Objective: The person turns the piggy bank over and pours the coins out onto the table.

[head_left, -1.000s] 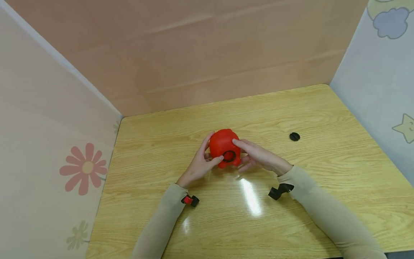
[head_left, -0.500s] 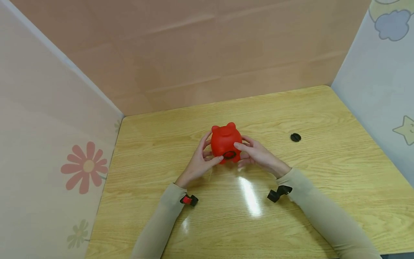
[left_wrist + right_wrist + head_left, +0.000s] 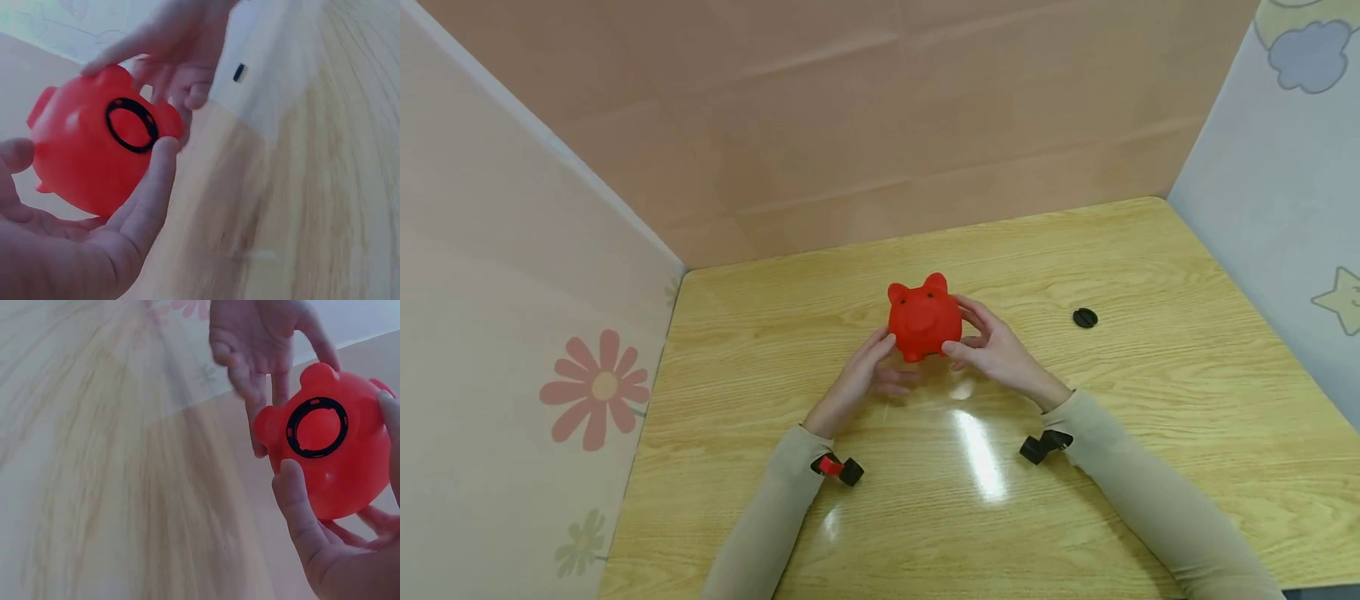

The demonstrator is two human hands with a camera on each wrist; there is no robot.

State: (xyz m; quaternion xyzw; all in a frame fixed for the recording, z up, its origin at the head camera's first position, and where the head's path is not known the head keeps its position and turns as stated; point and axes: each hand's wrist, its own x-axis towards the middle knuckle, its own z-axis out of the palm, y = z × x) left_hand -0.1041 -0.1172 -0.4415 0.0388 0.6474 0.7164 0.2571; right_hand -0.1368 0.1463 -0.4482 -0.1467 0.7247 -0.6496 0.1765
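A red piggy bank [image 3: 924,322] hangs in the air, its snout toward the head camera. Its underside carries a black-rimmed round hole [image 3: 317,428]. My right hand [image 3: 1002,352] grips the piggy bank from its right, thumb low on the front and fingers behind. At the other side my left hand [image 3: 859,377] touches it with the thumb. The left hand's fingers stretch out below the piggy bank, blurred in the head view. A small black slotted disc [image 3: 1085,317] lies on the wooden table [image 3: 760,333], to the right of the hands.
A pinkish-brown backdrop [image 3: 820,133] stands behind the table. Pale printed panels close off the left side [image 3: 512,292] and the right side [image 3: 1262,183]. Each wrist carries a small black camera, the left one [image 3: 850,472] with a red part.
The piggy bank has tipped so its face and ears show where its underside hole faced the head camera. My left fingers have shifted down, away from its side. The disc stays put.
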